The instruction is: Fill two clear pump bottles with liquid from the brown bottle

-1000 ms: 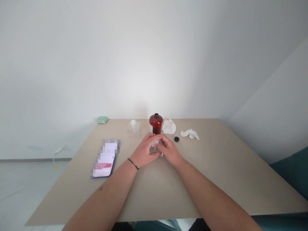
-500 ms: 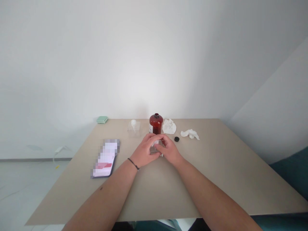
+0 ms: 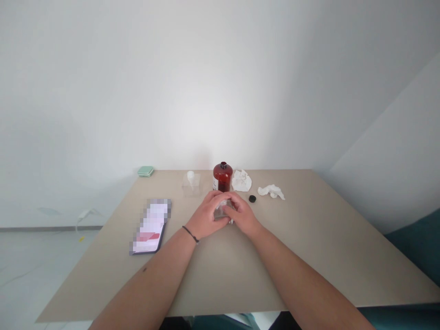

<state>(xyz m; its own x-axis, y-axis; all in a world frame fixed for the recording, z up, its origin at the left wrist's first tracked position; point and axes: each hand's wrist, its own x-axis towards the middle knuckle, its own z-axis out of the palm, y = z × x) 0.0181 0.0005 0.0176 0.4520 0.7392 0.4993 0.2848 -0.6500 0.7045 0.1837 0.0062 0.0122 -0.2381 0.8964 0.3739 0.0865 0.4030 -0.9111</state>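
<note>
Clear glassy vessel [image 3: 222, 211]: transparent, hard-walled item, held above the surface between both hands. Its shape is mostly hidden by the hands. A small white part [image 3: 231, 222] shows at its lower edge; what it is cannot be determined.

Left hand [image 3: 206, 215]: bare, with a thin black cord bracelet [image 3: 190, 234] at the wrist, cupped around the vessel's near side.

Right hand [image 3: 243, 214]: bare, cupped around the vessel's far side.

Fingers [image 3: 216, 197]: curled and closed on the vessel from both sides, with the fingertips of the two hands meeting above it.

Grip practice: keep both palms opposed and the pressure even, so that the smooth wall cannot slip.

Amber glass bottle [image 3: 222, 178]: round-shouldered, white-labelled, upright just beyond the hands.

Round black cap [image 3: 252, 198]: small, lying on the beige surface [image 3: 309, 256] near the right hand.

Crumpled white tissues [image 3: 241, 180]: soft, creased sheet beside the bottle; a second, twisted white tissue [image 3: 271, 191] lies further right.

Clear square box [image 3: 191, 184]: transparent, with a white rounded piece on top, left of the bottle.
</note>
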